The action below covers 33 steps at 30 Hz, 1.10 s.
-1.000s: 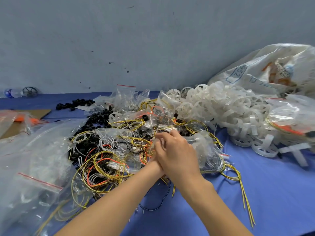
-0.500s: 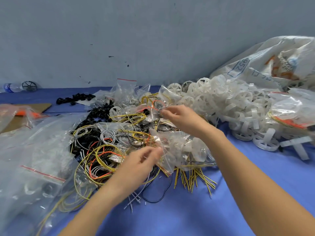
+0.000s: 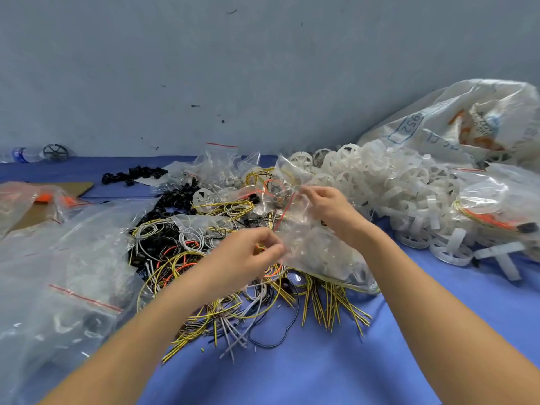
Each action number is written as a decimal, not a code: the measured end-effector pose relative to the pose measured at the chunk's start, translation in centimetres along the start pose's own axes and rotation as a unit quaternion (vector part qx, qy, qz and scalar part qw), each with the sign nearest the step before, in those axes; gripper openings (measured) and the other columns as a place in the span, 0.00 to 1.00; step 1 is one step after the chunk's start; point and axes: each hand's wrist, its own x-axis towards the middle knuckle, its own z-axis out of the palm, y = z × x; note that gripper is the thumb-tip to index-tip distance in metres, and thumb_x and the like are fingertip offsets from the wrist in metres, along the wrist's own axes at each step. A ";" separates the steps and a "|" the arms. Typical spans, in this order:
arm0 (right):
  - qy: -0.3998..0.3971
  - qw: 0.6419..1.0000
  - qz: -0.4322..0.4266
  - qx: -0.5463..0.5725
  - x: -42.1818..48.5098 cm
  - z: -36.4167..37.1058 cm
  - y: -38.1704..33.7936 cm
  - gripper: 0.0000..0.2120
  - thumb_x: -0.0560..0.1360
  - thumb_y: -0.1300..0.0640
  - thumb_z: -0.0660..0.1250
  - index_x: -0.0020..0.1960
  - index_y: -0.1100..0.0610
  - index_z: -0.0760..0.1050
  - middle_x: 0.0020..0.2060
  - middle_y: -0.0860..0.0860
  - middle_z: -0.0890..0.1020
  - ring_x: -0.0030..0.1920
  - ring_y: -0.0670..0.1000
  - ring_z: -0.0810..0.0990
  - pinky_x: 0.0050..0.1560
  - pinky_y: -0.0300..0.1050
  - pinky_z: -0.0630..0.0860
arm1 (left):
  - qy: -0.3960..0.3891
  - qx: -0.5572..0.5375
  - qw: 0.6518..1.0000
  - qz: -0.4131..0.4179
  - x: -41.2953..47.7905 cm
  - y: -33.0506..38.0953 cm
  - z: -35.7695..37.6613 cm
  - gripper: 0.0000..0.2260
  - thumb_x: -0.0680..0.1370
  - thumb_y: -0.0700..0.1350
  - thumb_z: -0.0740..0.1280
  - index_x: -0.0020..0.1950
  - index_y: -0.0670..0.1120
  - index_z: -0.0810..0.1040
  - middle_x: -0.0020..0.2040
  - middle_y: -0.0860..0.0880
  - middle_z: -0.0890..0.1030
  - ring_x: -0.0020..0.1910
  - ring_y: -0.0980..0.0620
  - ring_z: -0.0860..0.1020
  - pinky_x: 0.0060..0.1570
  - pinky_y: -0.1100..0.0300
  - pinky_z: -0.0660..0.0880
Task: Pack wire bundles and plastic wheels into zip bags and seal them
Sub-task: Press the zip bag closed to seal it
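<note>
Currently sealing step in progress. Left hand (image 3: 248, 255) is pinching the near end of the mouth of a clear zip bag (image 3: 318, 255). Right hand (image 3: 327, 206) is pinching the far end. Both are gripping plastic, neither is relaxed.

Position: bag is lying just right of centre. Its lower part is resting on loose yellow wire ends (image 3: 330, 305) and the blue tabletop (image 3: 321, 369), and its mouth is being held slightly up between the hands. It is sitting between the tangled wire pile (image 3: 181, 258) and the heap of white plastic wheels (image 3: 394, 182).

Orientation: red zip strip (image 3: 285, 211) is running diagonally from the right hand down to the left hand. Mouth is facing left, toward the wire pile. Long axis is running from that mouth to the lower right. Whitish wheels are showing through the film. I cannot tell whether the yellow ends are inside or underneath.

Judgement on technique:
- Keep the strip taut between both pinches.
- Press the tracks together from one end, sliding thumb and finger along.
- Check that no wire is crossing the track.
- Push the air out before closing the last stretch.
</note>
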 end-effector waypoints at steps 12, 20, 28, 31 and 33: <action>0.347 0.922 -0.114 0.131 -2.9 -4.2 -8.6 0.18 0.85 0.54 0.55 0.38 0.51 0.70 0.28 0.44 0.68 0.28 0.42 0.66 0.36 0.43 0.75 | 0.157 0.147 0.960 0.176 2.3 8.3 -7.8 0.05 0.80 0.47 0.65 0.52 0.47 0.78 0.42 0.56 0.81 0.41 0.60 0.80 0.42 0.65 0.77; 0.275 0.942 -0.140 0.129 -7.5 -1.1 -7.6 0.17 0.85 0.46 0.54 0.48 0.50 0.78 0.25 0.41 0.72 0.28 0.40 0.70 0.33 0.37 0.74 | 0.141 0.211 0.953 0.167 -0.4 8.7 -8.7 0.02 0.80 0.47 0.66 0.49 0.50 0.77 0.42 0.56 0.80 0.42 0.57 0.79 0.41 0.62 0.74; 0.085 0.970 -0.089 0.210 -10.3 1.3 -3.8 0.26 0.70 0.39 0.69 0.62 0.53 0.78 0.50 0.45 0.85 0.49 0.44 0.82 0.49 0.39 0.78 | 0.126 0.224 0.958 0.126 -3.0 7.3 -9.0 0.04 0.81 0.47 0.65 0.51 0.48 0.78 0.41 0.58 0.78 0.38 0.65 0.76 0.37 0.71 0.69; 0.034 0.972 -0.075 0.218 -10.8 1.9 -3.5 0.22 0.71 0.40 0.70 0.58 0.52 0.81 0.48 0.47 0.86 0.47 0.46 0.83 0.46 0.38 0.78 | 0.121 0.213 0.962 0.120 -3.8 7.0 -9.6 0.03 0.80 0.48 0.65 0.50 0.51 0.78 0.42 0.57 0.79 0.41 0.62 0.78 0.40 0.65 0.73; 0.027 0.968 -0.074 0.237 -11.0 2.3 -3.5 0.15 0.71 0.44 0.71 0.52 0.52 0.84 0.44 0.47 0.86 0.43 0.46 0.83 0.45 0.37 0.79 | 0.116 0.210 0.965 0.108 -4.1 6.6 -10.1 0.02 0.80 0.49 0.65 0.49 0.53 0.77 0.43 0.55 0.81 0.42 0.55 0.80 0.43 0.56 0.77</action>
